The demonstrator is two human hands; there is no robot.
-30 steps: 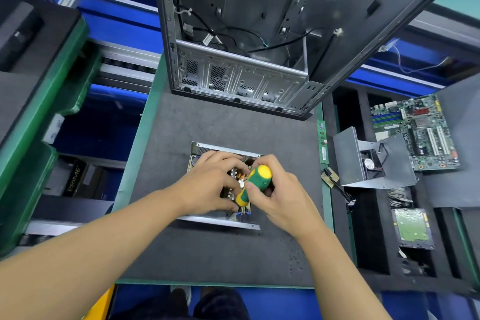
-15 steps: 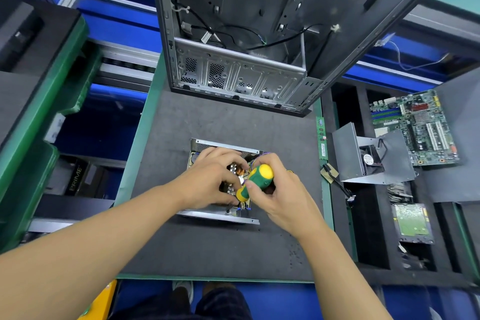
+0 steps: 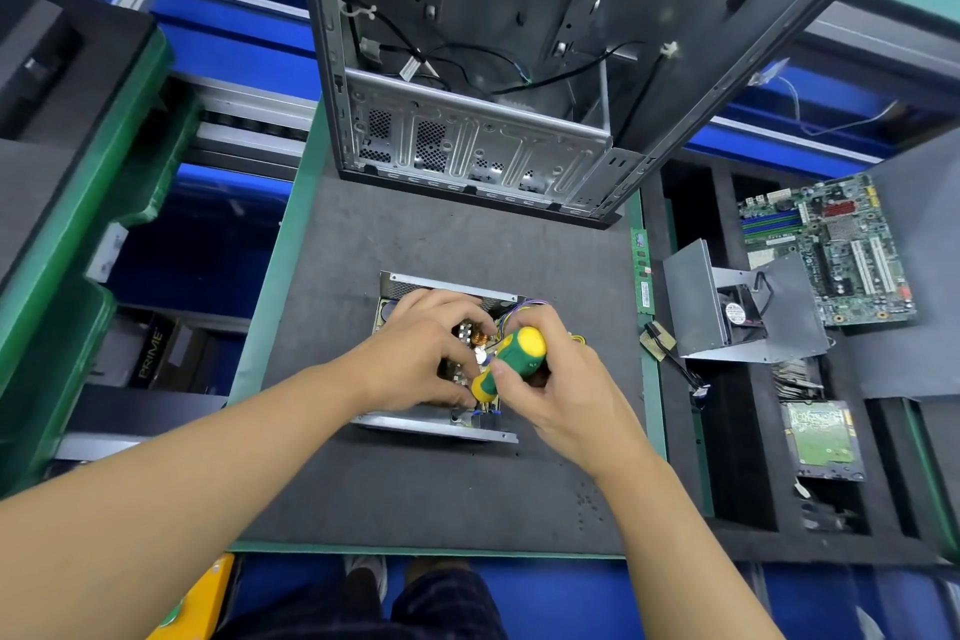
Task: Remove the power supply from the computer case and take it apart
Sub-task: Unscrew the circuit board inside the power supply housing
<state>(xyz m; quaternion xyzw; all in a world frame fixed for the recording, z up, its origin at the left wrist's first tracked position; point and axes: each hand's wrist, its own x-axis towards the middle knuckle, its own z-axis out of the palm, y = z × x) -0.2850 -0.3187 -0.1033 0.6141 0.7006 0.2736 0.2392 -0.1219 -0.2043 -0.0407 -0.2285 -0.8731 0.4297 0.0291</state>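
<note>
Power supply [image 3: 415,283] lies on the grey mat [image 3: 415,494], out of the computer case [image 3: 483,146] standing behind it. Its housing is open at the top and the internal components are exposed. A grey cover with a fan [image 3: 696,296] rests off the mat to the right.

Left hand [image 3: 415,353]: fingers curled over the internal components, bracing the unit. Right hand [image 3: 566,395]: clamped round the green-and-yellow handle of the screwdriver [image 3: 517,356], which tilts down into the near side of the housing. The tip is hidden behind the hands.

Change over the last second: almost none. The housing, both hands and the tool hold the same places, and the handle keeps the same tilt. Only the right fingers shift slightly round the handle.

Assessment: removal from the case is complete and disassembly is under way. The steady position suggests one fastener is being turned in place and is not yet released. The circuit board appears to remain seated in the housing.
</note>
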